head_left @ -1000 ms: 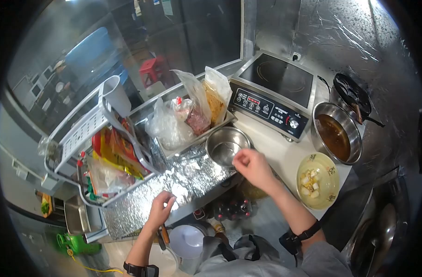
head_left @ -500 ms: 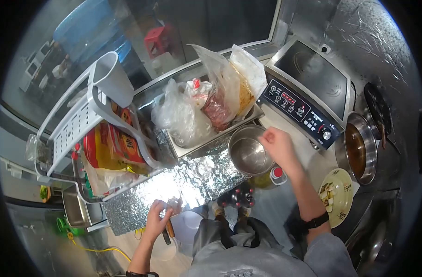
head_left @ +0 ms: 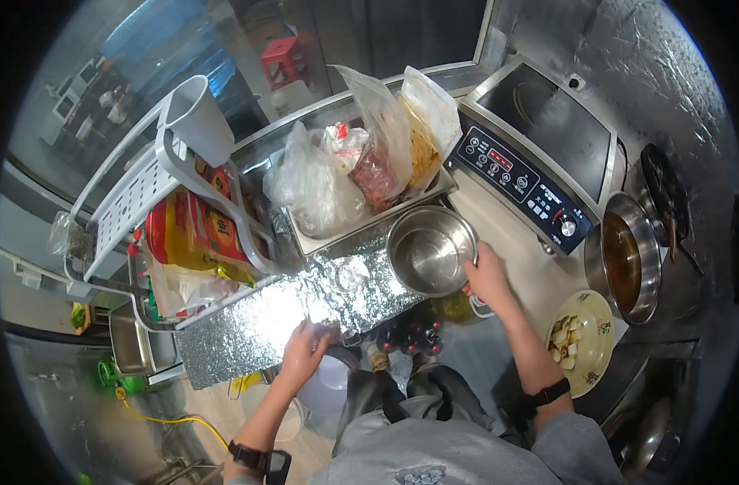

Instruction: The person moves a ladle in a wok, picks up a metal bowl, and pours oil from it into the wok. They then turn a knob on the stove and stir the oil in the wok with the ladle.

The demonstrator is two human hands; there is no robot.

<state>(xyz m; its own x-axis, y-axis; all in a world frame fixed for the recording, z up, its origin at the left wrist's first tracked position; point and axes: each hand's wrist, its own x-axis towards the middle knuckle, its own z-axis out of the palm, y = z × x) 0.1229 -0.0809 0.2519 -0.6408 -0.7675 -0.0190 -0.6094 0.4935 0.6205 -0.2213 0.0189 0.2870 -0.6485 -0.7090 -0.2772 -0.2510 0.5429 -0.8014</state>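
A round stainless steel bowl (head_left: 431, 252) stands at the right end of the foil-covered counter (head_left: 248, 339). My right hand (head_left: 487, 279) is closed on its right rim, thumb and fingers on either side of the wall. The bowl looks bare inside, with a shiny bottom. My left hand (head_left: 303, 356) is at the counter's front edge, fingers closed around a small brownish, partly see-through thing (head_left: 329, 330) that I cannot make out. Just behind the bowl sits a metal tray (head_left: 321, 242) with plastic bags, one holding red meat (head_left: 375, 179).
An induction cooker (head_left: 531, 174) stands at the back right. Beside it are a steel bowl of brown liquid (head_left: 622, 255) and a yellowish plate (head_left: 597, 339) with cut pieces. A white rack (head_left: 135, 210) with packets stands left. Dark bottles (head_left: 414, 333) are below the counter edge.
My right hand has come down from over the bowl to grip its right rim, and the bowl has shifted slightly left. My left hand has moved a little right and up along the counter edge.
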